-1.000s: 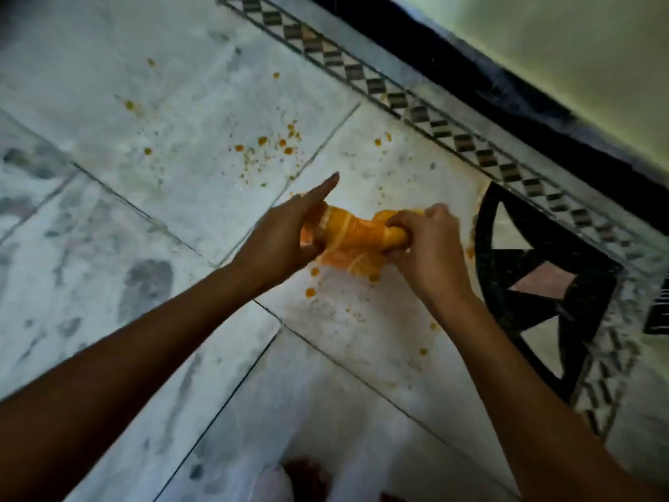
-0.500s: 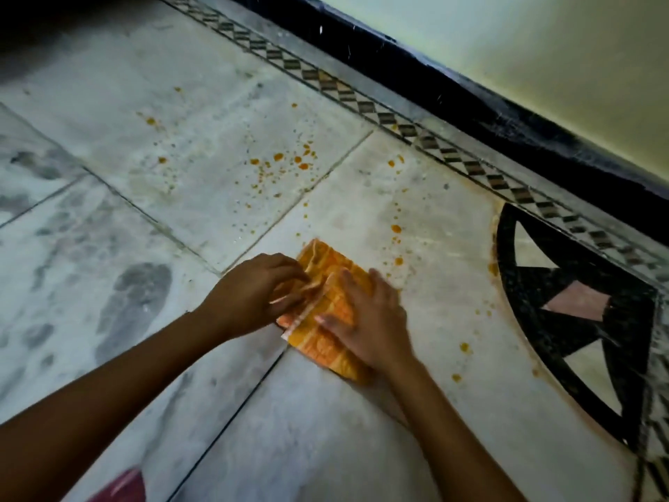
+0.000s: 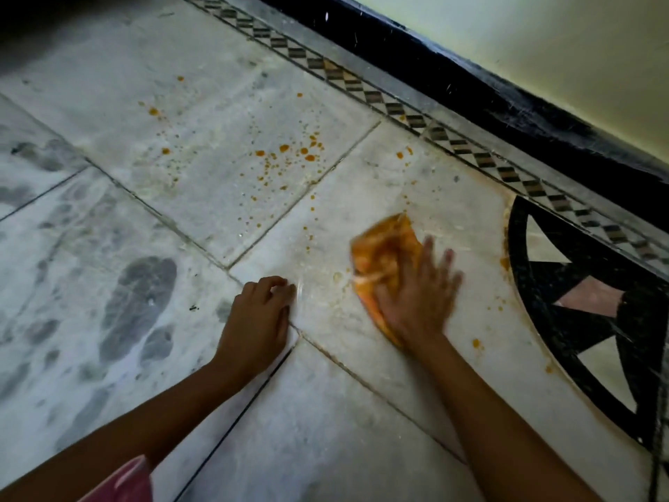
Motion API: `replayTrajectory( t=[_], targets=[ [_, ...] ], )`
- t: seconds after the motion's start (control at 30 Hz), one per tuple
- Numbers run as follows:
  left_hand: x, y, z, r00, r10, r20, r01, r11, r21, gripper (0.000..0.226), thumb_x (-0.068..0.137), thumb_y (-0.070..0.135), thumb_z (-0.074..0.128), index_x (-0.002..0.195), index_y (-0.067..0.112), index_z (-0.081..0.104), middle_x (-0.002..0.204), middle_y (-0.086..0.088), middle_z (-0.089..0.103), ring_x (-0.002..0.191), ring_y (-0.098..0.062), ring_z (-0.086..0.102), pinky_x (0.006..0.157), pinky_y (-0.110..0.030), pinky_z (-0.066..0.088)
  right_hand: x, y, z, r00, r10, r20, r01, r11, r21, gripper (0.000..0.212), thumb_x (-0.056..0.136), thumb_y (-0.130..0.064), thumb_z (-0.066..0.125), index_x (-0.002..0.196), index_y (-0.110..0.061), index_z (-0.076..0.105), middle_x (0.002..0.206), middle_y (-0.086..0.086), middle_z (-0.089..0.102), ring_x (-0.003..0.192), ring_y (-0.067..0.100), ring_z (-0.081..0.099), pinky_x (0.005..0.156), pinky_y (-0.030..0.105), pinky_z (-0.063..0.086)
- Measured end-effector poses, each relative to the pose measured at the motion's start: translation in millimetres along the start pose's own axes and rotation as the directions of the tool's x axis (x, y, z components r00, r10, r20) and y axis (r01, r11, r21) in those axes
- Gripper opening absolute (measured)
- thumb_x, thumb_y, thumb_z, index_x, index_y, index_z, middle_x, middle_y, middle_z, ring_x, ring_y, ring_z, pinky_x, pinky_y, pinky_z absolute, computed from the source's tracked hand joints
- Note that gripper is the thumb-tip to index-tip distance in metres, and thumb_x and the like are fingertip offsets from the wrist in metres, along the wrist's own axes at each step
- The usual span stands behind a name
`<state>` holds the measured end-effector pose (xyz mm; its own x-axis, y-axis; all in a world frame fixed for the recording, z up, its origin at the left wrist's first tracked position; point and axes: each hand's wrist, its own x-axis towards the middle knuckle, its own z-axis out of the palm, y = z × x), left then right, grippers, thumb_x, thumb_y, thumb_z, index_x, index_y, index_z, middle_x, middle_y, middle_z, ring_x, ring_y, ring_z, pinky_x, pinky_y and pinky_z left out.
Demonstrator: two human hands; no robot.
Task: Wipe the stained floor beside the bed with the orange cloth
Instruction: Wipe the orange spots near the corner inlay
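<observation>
The orange cloth [image 3: 383,248] lies folded flat on the white marble floor [image 3: 217,175], blurred by motion. My right hand [image 3: 416,295] presses on its near half with fingers spread straight. My left hand [image 3: 257,317] rests on the floor to the left of the cloth, apart from it, fingers loosely curled and holding nothing. Orange stain drops [image 3: 289,154] speckle the tile beyond the cloth. Smaller orange spots [image 3: 477,343] sit to the right of my right wrist. A faint wet smear shows between my two hands.
A black-and-white checkered border strip [image 3: 362,88] runs diagonally along a black skirting [image 3: 470,85] below the pale wall. A black inlaid floor motif [image 3: 579,302] lies at the right. Pink fabric [image 3: 126,483] shows at the bottom edge. No bed is in view.
The cloth went from being twisted between both hands to lying flat on the floor. My left hand let go of it, and my right hand has slid it to the right.
</observation>
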<state>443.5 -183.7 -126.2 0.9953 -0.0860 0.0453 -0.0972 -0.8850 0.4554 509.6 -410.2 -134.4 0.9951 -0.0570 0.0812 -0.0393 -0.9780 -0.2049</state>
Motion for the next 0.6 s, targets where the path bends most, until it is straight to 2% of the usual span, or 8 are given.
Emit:
replayTrajectory(
  t=[0.07,0.13,0.2,0.27,0.37,0.5,0.53,0.6],
  targets=[
    [0,3,4,0.997,-0.064,-0.032,0.063,0.998,-0.012,0.044,0.081,0.019,0.034,0.112,0.005,0.062,0.114,-0.014,0.06,0.091,-0.034,0.055,0.077,-0.04,0.045,-1,-57,11,1.0,-0.011,0.013,0.011,0.999,0.045,0.09,0.07,-0.07,0.035,0.138,-0.011,0.043,0.149,0.016,0.033,0.137,0.038,0.027,0.111,0.054,0.01],
    [-1,4,6,0.992,-0.118,-0.051,0.116,0.992,-0.051,0.043,0.082,0.019,0.033,0.108,0.004,0.063,0.112,-0.013,0.061,0.092,-0.031,0.053,0.078,-0.038,0.041,-39,-74,6,0.975,-0.213,0.056,0.207,0.973,0.105,0.083,0.071,-0.064,0.041,0.136,-0.014,0.045,0.145,0.013,0.041,0.133,0.033,0.037,0.112,0.048,0.015],
    [-3,2,7,0.99,-0.123,-0.069,0.118,0.99,-0.076,0.041,0.082,0.019,0.033,0.104,0.006,0.065,0.11,-0.011,0.062,0.091,-0.028,0.051,0.078,-0.035,0.038,-83,-36,-8,0.919,-0.382,0.096,0.363,0.916,0.17,0.073,0.071,-0.06,0.048,0.133,-0.021,0.049,0.137,0.009,0.051,0.124,0.03,0.045,0.106,0.043,0.025],
    [-4,0,8,0.992,-0.093,-0.081,0.085,0.992,-0.09,0.04,0.083,0.02,0.035,0.107,0.008,0.065,0.112,-0.009,0.062,0.097,-0.028,0.051,0.08,-0.036,0.037,-101,25,-25,0.904,-0.42,0.08,0.404,0.901,0.159,0.066,0.07,-0.06,0.049,0.128,-0.027,0.048,0.125,0.01,0.059,0.104,0.035,0.055,0.089,0.041,0.036],
    [-1,-1,11,0.997,-0.025,-0.066,0.018,0.995,-0.097,0.037,0.083,0.022,0.038,0.107,0.011,0.065,0.116,-0.009,0.059,0.102,-0.027,0.048,0.081,-0.037,0.035,-59,79,-33,0.993,-0.117,0.002,0.117,0.993,0.02,0.063,0.073,-0.053,0.046,0.129,-0.025,0.045,0.115,0.017,0.057,0.087,0.038,0.055,0.072,0.041,0.044],
    [5,10,16,0.998,0.002,-0.062,-0.009,0.993,-0.116,0.041,0.084,0.022,0.036,0.113,0.009,0.063,0.118,-0.012,0.059,0.101,-0.03,0.05,0.079,-0.036,0.034,17,28,-19,0.962,0.271,0.023,-0.271,0.963,0.004,0.066,0.079,-0.054,0.05,0.139,-0.03,0.036,0.145,0.015,0.03,0.112,0.038,0.044,0.088,0.043,0.041],
    [8,12,17,0.999,0.013,-0.052,-0.019,0.994,-0.111,0.043,0.084,0.022,0.035,0.115,0.008,0.062,0.118,-0.013,0.059,0.101,-0.033,0.051,0.079,-0.037,0.036,17,12,-16,0.964,0.264,0.02,-0.264,0.964,0.011,0.064,0.08,-0.054,0.052,0.137,-0.03,0.039,0.146,0.016,0.03,0.111,0.038,0.045,0.087,0.043,0.041],
    [14,16,19,0.999,0.031,-0.026,-0.034,0.994,-0.106,0.046,0.084,0.021,0.032,0.118,0.007,0.06,0.119,-0.015,0.058,0.101,-0.036,0.051,0.078,-0.041,0.038,-24,0,-16,0.998,0.025,-0.056,-0.023,0.999,0.032,0.057,0.076,-0.054,0.052,0.128,-0.029,0.05,0.134,0.02,0.047,0.094,0.037,0.055,0.075,0.04,0.048]
  ],
)
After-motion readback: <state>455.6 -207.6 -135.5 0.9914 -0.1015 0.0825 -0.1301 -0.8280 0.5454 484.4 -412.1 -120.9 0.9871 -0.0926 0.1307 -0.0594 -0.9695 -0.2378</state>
